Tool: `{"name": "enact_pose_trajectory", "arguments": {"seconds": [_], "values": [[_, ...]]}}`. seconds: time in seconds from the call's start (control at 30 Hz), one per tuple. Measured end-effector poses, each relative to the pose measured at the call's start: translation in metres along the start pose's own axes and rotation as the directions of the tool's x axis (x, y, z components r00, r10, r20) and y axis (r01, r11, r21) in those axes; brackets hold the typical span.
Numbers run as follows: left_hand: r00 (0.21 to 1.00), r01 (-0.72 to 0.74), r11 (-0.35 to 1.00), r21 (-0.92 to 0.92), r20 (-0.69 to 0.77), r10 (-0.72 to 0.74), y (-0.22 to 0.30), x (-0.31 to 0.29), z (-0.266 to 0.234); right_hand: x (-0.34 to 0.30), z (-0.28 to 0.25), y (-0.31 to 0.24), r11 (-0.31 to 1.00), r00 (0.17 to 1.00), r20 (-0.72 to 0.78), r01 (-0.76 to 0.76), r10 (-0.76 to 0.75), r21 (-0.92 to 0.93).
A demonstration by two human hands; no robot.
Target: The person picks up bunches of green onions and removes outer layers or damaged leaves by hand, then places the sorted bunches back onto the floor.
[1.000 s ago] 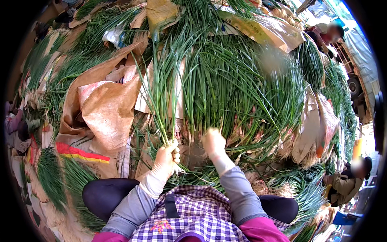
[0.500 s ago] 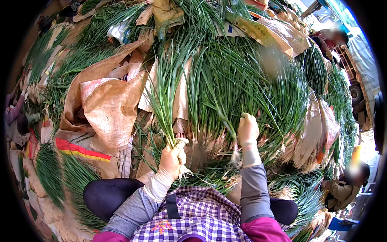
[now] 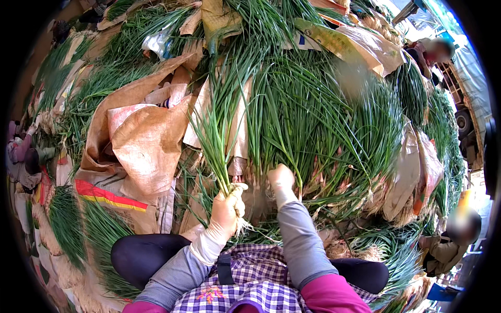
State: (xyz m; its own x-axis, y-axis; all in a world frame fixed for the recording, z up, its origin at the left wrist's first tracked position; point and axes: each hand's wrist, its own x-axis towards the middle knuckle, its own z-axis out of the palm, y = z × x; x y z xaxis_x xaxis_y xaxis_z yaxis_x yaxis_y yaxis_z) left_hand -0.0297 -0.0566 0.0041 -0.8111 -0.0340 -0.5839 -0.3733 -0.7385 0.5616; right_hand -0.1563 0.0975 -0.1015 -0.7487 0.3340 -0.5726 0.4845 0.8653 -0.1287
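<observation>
My left hand (image 3: 228, 209), in a pale glove, is closed around a small bunch of green onions (image 3: 223, 169). Their white roots hang below the fist and the long leaves point away from me. My right hand (image 3: 282, 179), also gloved, is curled at the near edge of a wide heap of green onions (image 3: 323, 120), among the pinkish stem bases. Its fingertips are hidden, so what they pinch, if anything, does not show.
Crumpled brown woven sacks (image 3: 151, 146) lie left of the heap, others (image 3: 412, 172) to its right. More green onions (image 3: 68, 224) cover the ground on both sides. Co-workers sit at the far left and at the right (image 3: 451, 242), near a parked vehicle (image 3: 462, 120).
My right hand has moved left along the heap's near edge, closer to my left hand. The stalk with whitish roots beside it is no longer visible there. My left hand keeps its bunch.
</observation>
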Motion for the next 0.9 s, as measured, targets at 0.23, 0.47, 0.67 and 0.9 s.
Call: {"name": "enact_pose_trajectory", "arguments": {"seconds": [0.23,0.47,0.67,0.9], "values": [[0.992,-0.083,0.996,0.021,0.093,0.08,0.007,-0.021,0.017,-0.054,-0.1,0.044,0.843,0.913,-0.317,0.372,-0.256,0.39],[0.988,-0.07,0.994,0.082,0.141,0.058,0.001,-0.026,0.015,-0.08,-0.11,0.081,0.434,0.882,0.154,0.063,-0.446,0.899],[0.997,-0.052,0.997,0.064,0.063,0.048,-0.009,-0.035,0.009,-0.15,-0.098,0.092,0.295,0.739,0.271,-0.102,-0.617,0.95],[0.986,-0.147,0.989,-0.032,0.075,0.149,0.017,-0.064,0.014,-0.163,-0.029,0.149,0.64,0.598,0.618,0.744,-0.511,-0.191]]}}
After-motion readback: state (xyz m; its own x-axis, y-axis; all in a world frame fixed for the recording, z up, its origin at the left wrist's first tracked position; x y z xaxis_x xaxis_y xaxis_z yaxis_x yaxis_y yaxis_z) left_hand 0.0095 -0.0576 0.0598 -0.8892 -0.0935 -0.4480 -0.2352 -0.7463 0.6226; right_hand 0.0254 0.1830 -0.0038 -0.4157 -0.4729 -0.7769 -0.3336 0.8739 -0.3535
